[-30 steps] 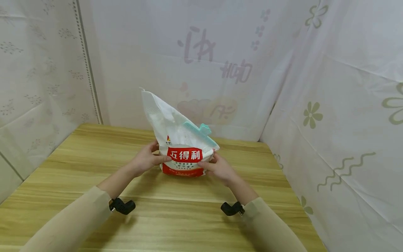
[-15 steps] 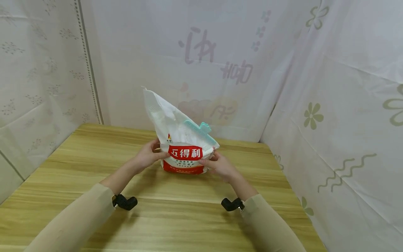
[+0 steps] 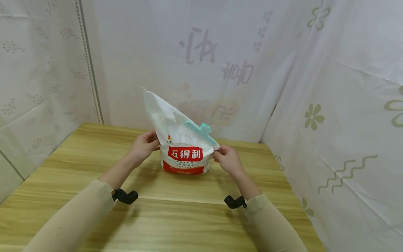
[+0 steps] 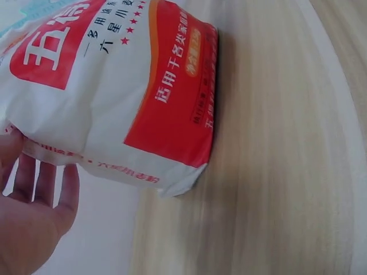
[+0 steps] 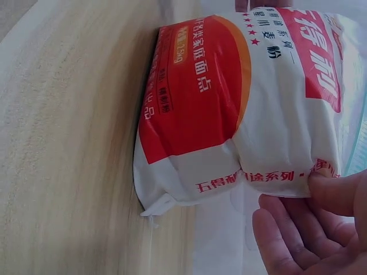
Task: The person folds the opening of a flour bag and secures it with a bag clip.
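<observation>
A white and red flour bag (image 3: 185, 154) stands on the wooden table, its top slanting up to a peak at the left. A teal bag clip (image 3: 201, 131) runs along the slanted edge on the right. At the bag's left side, my left hand (image 3: 143, 147) touches the edge with loosely straight fingers; the fingertips (image 4: 70, 175) meet the side seam in the left wrist view. My right hand (image 3: 229, 160) is at the right corner, its thumb (image 5: 332, 192) resting on the bag's edge while the other fingers are relaxed beside it. The bag's back is hidden.
The wooden table (image 3: 176, 224) extends around the bag. White patterned curtains (image 3: 226, 38) hang behind and at both sides, close to the table's edges. A black wrist camera (image 3: 126, 196) sits on the left wrist and another camera (image 3: 234, 202) on the right.
Both thumbs have come off the bag's front, and the hands have drawn apart to its left and right sides. The bag stays in almost the same place.
</observation>
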Action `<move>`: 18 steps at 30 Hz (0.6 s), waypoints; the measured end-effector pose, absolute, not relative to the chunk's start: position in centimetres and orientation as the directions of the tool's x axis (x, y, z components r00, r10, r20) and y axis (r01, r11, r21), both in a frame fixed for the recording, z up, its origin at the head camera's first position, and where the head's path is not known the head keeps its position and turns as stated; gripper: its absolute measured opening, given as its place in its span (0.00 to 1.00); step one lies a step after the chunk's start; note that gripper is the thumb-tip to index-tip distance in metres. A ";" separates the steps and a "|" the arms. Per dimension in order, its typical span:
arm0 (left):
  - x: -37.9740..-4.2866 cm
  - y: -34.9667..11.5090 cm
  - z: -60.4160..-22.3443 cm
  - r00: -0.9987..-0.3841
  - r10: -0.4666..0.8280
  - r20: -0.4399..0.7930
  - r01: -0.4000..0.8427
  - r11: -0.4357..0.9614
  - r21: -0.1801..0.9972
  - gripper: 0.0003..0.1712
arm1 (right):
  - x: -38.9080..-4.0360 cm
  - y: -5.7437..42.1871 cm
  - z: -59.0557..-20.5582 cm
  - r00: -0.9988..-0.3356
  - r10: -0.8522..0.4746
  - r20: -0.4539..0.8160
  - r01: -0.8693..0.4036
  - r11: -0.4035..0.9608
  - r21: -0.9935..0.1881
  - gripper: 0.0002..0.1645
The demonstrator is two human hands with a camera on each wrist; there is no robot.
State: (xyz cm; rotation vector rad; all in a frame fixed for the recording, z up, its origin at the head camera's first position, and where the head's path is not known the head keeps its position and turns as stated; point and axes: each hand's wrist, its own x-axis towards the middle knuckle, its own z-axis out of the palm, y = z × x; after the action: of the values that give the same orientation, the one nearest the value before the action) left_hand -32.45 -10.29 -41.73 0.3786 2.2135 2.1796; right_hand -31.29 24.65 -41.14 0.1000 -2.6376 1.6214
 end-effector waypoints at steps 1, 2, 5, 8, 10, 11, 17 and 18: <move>-32.4 -10.3 -41.7 -0.970 0.182 0.164 0.169 0.015 0.985 0.24 | -31.3 24.6 -41.1 -0.996 -0.030 0.079 -0.084 0.458 -0.885 0.18; -32.4 -10.3 -41.7 -0.969 0.182 0.165 0.173 0.026 0.985 0.23 | -31.3 24.5 -41.1 -0.996 -0.025 0.083 -0.085 0.462 -0.883 0.17; -32.5 -10.4 -41.6 -0.976 0.160 0.151 0.159 0.035 0.987 0.19 | -31.3 24.4 -41.2 -0.997 -0.009 0.081 -0.076 0.473 -0.878 0.16; -32.6 -10.6 -41.6 -0.983 0.136 0.122 0.126 0.022 0.992 0.15 | -31.3 24.4 -41.2 -0.997 0.001 0.076 -0.066 0.481 -0.874 0.15; -32.7 -10.7 -41.6 -0.986 0.130 0.103 0.106 0.018 0.994 0.14 | -31.2 24.4 -41.2 -0.997 0.009 0.074 -0.060 0.478 -0.876 0.14; -32.7 -10.7 -41.5 -0.987 0.129 0.095 0.098 0.019 0.995 0.14 | -31.2 24.4 -41.2 -0.997 0.016 0.071 -0.055 0.474 -0.879 0.14; -32.3 -11.1 -41.2 -0.988 0.143 0.064 0.069 0.027 0.997 0.16 | -31.0 24.7 -41.1 -0.998 -0.006 0.055 -0.052 0.439 -0.897 0.13; -32.3 -11.2 -41.1 -0.987 0.149 0.065 0.069 0.024 0.997 0.17 | -31.0 24.8 -41.0 -0.998 -0.024 0.056 -0.061 0.439 -0.896 0.14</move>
State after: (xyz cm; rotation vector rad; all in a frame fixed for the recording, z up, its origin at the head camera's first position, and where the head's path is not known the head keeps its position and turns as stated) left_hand -32.30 -11.24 -41.10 0.2359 2.2062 2.1420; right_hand -30.98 24.84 -41.00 0.0778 -2.6351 1.6439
